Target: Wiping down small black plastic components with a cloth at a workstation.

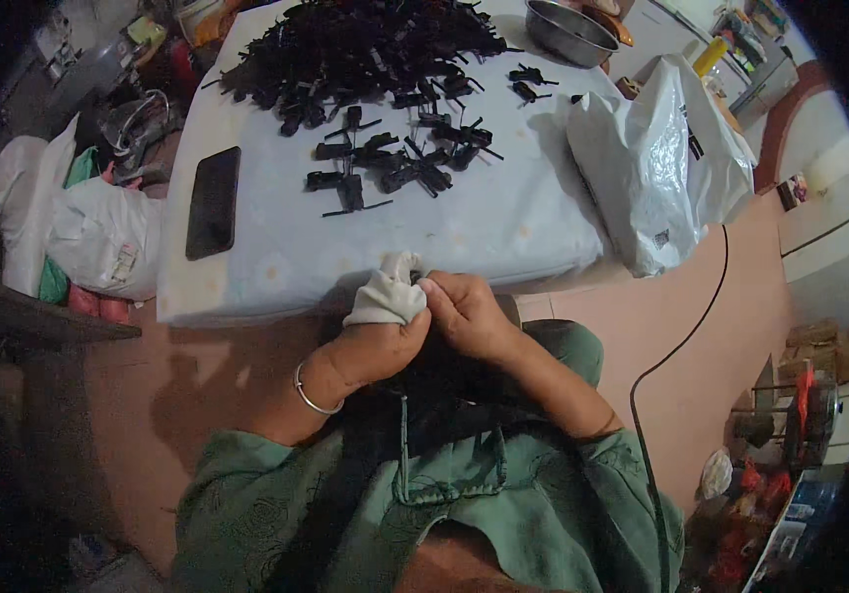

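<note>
Pinkish tiles cover the floor [711, 287] of a cluttered room, where a black cable [676, 346] curves down on the right and stuffed white plastic bags [106, 235] crowd the left beside a desk [286, 267] with a pale, faintly patterned cover. At the far side of the desk lies a large heap of black plastic parts [345, 54], many with thin stems sticking out. Nearer the person, a looser cluster of similar parts [400, 163] spreads across the middle, and a few stray pieces [531, 84] lie to the right of the heap, near a round metal bowl [570, 38]. A dark smartphone [213, 203] rests flat by the left edge, and a crumpled white plastic bag [632, 168] stands at the right edge.

The person, in a green garment [266, 494], holds both hands together at the near edge of the desk. The left hand [377, 348], with a silvery bangle [316, 393] at its wrist, is closed around a cream cloth [383, 296] that hides most of its fingers. Close against it, the right hand [469, 314] has its fingers curled, its thumb and fingertips pinching a small dark piece [416, 278] at the cloth's edge. Most of that piece is hidden, so its shape cannot be told.
</note>
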Tool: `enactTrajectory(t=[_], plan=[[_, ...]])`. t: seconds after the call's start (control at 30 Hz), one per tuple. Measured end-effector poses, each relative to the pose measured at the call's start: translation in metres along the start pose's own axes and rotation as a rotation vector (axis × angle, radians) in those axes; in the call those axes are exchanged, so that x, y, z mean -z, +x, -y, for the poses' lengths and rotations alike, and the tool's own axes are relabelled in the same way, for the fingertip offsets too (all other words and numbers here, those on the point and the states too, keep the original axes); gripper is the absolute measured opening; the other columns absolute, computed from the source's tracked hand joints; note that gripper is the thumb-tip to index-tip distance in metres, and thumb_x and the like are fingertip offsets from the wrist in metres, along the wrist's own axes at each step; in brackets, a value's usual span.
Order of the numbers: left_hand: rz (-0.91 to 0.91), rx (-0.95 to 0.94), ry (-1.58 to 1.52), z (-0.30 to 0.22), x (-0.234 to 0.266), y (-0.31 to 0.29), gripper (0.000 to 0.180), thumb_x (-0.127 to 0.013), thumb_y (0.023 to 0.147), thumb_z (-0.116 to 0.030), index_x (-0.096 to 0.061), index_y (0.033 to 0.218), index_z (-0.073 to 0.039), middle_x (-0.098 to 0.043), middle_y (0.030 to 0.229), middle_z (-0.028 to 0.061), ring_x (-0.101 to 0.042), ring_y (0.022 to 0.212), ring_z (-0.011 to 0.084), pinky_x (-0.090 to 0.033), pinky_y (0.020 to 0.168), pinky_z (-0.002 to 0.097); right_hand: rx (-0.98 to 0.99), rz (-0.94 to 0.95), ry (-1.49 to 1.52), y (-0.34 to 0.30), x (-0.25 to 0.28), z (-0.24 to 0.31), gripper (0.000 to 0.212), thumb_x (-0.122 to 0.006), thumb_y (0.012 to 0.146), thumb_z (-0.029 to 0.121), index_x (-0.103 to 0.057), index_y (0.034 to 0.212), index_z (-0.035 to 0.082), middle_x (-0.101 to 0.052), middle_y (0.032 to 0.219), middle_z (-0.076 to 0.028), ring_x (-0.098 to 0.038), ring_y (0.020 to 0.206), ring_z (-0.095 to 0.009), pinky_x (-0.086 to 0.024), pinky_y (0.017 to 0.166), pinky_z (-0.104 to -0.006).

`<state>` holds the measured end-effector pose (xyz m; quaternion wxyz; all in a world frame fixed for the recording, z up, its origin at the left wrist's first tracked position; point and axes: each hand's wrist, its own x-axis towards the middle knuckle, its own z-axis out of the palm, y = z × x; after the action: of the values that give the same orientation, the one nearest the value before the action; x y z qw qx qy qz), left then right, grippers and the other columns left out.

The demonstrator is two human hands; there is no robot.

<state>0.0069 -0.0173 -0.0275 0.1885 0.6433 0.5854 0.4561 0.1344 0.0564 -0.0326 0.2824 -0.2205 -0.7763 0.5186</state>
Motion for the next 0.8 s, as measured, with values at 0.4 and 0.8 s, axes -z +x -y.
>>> enactTrajectory(t=[0.4, 0.8], plan=[[0.033, -0.079, 0.095, -0.021, 0.016, 0.025, 0.017, -0.058, 0.076, -0.01, -0.057, 0.089, 0.001, -0.056, 0.091, 0.018, -0.055, 0.079, 0.0339, -0.045, 0.071, 0.0359, 0.1, -0.339, -0.803, 0.079, 0.061, -0.051, 0.013, -0.054, 0.078, 0.018, -0.051, 0.079, 0.005, -0.056, 0.068, -0.016, -0.054, 0.061, -0.036, -0.043, 0.054, -0.0421], [-0.13, -0.14, 0.119, 0.022, 0.011, 0.034, 0.022, -0.057, 0.077, -0.008, -0.054, 0.098, -0.002, -0.057, 0.085, 0.0159, -0.057, 0.07, 0.0268, -0.046, 0.06, 0.033, 0.535, 0.097, -1.001, 0.015, 0.036, 0.021, 0.015, -0.054, 0.069, 0.011, -0.051, 0.084, 0.005, -0.05, 0.07, -0.007, -0.053, 0.062, -0.026, -0.044, 0.053, -0.0358]])
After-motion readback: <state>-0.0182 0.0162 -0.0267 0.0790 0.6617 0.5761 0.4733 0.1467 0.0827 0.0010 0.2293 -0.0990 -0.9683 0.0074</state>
